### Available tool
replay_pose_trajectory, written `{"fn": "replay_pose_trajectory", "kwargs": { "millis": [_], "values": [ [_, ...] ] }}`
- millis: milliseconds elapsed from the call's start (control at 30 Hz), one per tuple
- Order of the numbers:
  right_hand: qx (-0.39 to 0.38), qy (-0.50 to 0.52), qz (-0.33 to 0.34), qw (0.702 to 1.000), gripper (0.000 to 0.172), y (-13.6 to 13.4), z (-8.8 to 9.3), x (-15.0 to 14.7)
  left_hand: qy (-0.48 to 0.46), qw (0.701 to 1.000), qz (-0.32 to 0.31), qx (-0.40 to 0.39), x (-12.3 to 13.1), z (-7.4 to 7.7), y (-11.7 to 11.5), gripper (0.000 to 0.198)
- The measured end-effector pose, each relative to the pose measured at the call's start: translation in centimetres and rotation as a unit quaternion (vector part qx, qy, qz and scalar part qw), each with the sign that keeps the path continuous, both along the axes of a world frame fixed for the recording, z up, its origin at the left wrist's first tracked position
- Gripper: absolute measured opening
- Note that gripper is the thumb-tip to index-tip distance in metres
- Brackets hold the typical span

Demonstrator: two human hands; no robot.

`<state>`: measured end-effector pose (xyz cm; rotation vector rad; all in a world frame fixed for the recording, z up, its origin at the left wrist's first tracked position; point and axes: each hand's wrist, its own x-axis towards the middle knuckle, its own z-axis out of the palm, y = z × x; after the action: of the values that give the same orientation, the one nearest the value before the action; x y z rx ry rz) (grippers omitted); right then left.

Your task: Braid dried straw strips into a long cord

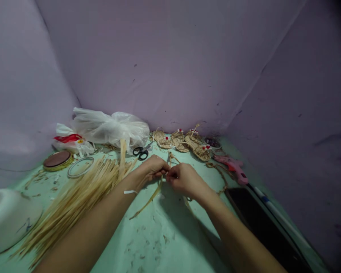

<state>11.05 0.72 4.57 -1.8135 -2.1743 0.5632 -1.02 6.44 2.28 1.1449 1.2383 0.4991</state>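
Observation:
Close together over the green tabletop, my left hand [157, 167] and my right hand [183, 177] are both closed in a pinch. Between their fingertips is a dried straw strand [152, 200], with one flat pale end trailing down toward me. A twisted straw piece [171, 154] sticks out just beyond the fingers; the point where the strands meet is hidden by the fingertips. Left of my left forearm lies a large bundle of straw strips [82, 201]. Black-handled scissors [142, 152] rest beyond my left hand. Small woven straw slippers [197, 148] with red and white beads lie behind both hands.
Clear plastic bags [110, 129] sit against the back wall. On the left are a round tin [57, 161], a ring of tape [81, 167] and a white rounded container [11, 222]. Rightward lie a pink glue gun [233, 168], braided cord [223, 176] and a dark flat slab [264, 227].

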Motion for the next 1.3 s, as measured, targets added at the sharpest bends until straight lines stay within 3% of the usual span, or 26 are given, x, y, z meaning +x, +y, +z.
{"fn": "replay_pose_trajectory", "kwargs": {
  "millis": [33,200,367,767,900,967,1067,1200,1300],
  "values": [
    [-0.012,0.030,0.012,0.999,0.017,0.1,0.4,0.7,-0.018,1.000,0.001,-0.012,-0.4,0.1,0.3,0.018],
    [0.024,0.100,-0.067,0.992,0.022,0.7,2.8,5.2,-0.086,0.986,-0.038,-0.139,-2.2,0.1,1.7,0.019],
    [-0.001,0.072,-0.088,0.993,0.016,0.7,3.7,7.2,-0.067,0.984,-0.066,-0.153,-2.4,-0.5,1.8,0.016],
    [-0.020,-0.001,-0.089,0.996,0.012,1.3,3.5,8.0,0.002,0.989,-0.113,-0.093,-2.1,-1.3,1.7,0.018],
    [-0.089,-0.035,-0.015,0.995,0.009,0.5,3.7,7.6,0.011,0.990,-0.115,-0.086,-2.1,-1.3,1.6,0.020],
    [-0.118,-0.065,0.012,0.991,0.021,-0.1,3.4,6.7,0.011,0.990,-0.112,-0.081,-2.1,-1.2,1.5,0.022],
    [-0.131,-0.150,-0.002,0.980,0.036,-0.8,2.9,4.7,0.010,0.990,-0.116,-0.077,-2.1,-1.1,1.5,0.024],
    [-0.142,-0.233,-0.003,0.962,0.023,-0.4,1.8,3.4,0.005,0.992,-0.112,-0.060,-2.0,-1.5,1.6,0.017],
    [-0.079,-0.233,-0.089,0.965,0.017,1.1,0.4,5.1,0.021,0.992,-0.113,-0.049,-1.8,-1.8,1.6,0.015]
  ]
}}
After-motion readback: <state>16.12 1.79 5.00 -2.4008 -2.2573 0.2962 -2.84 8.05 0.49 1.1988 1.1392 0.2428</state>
